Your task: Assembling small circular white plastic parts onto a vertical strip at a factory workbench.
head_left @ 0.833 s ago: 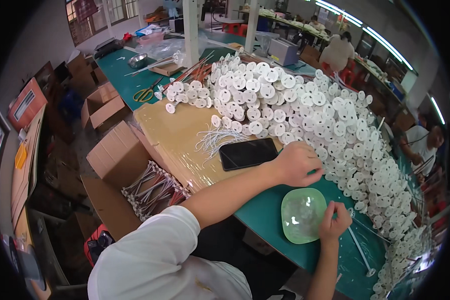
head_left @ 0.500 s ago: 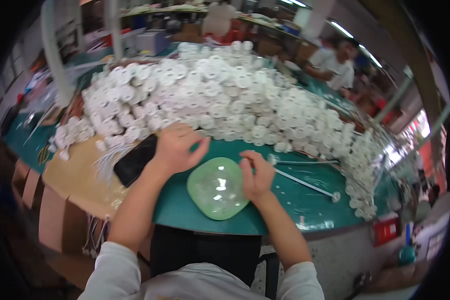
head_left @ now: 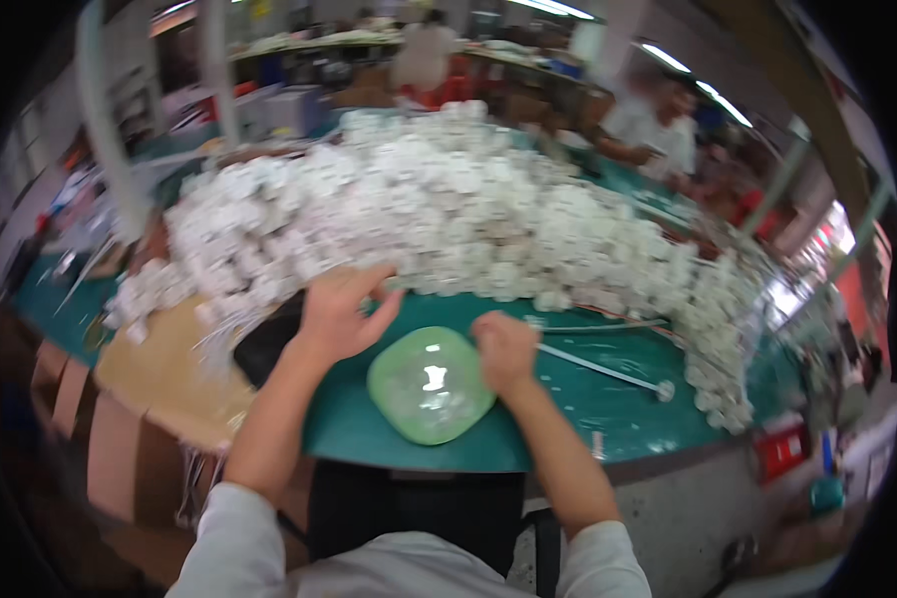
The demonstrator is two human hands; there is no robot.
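Note:
A light-green rounded bowl [head_left: 381, 387] with a shiny, pale inside stands on the green tabletop [head_left: 468, 450] in front of me. To its upper left is my left hand [head_left: 344, 311], its thumb and forefinger apart at the near edge of a large heap of white round plastic pieces [head_left: 409, 199]. Nothing shows between those fingers. My right hand [head_left: 506, 354] is closed at the bowl's right rim; whatever it may hold is hidden. Right of it lie a white rod with a round end [head_left: 608, 365] and another thin rod [head_left: 608, 327].
A black flat object [head_left: 267, 344] lies beside my left forearm on brown sheeting [head_left: 159, 374]. Cardboard boxes [head_left: 135, 458] stand below at the left. A red container [head_left: 782, 448] is at the lower right. Another person [head_left: 658, 135] sits at a bench beyond the heap.
The whole view has shifted slightly and blurred. My right hand's fingers have curled in more tightly beside the bowl. My left hand stays near the heap, thumb and forefinger still apart.

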